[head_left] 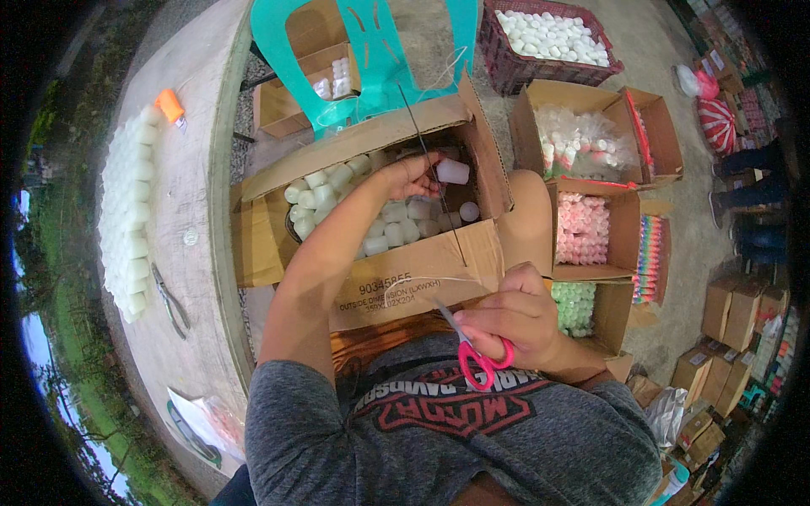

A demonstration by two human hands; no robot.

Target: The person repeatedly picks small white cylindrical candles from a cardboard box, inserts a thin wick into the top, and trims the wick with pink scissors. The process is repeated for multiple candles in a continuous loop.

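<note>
Left hand [411, 175] was inside an open cardboard box [485, 253], fingers on a tilted white cup [453, 172]. Loose white cups [394, 234] lay left of and nearer than that hand; thin dark rod [418, 135] ran just past it. Right hand [516, 319] held pink-handled scissors [483, 361], blades up-left. Teal chair [371, 51] stood beyond left hand, bench [202, 287] with pliers [171, 304] off left. Pink pieces [582, 228] sat boxed right of right hand.

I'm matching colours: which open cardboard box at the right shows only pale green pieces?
The cardboard box beside the right hand, directly below the pink-filled box in the picture. Only pale green pieces show inside, unlike in the others.
</note>
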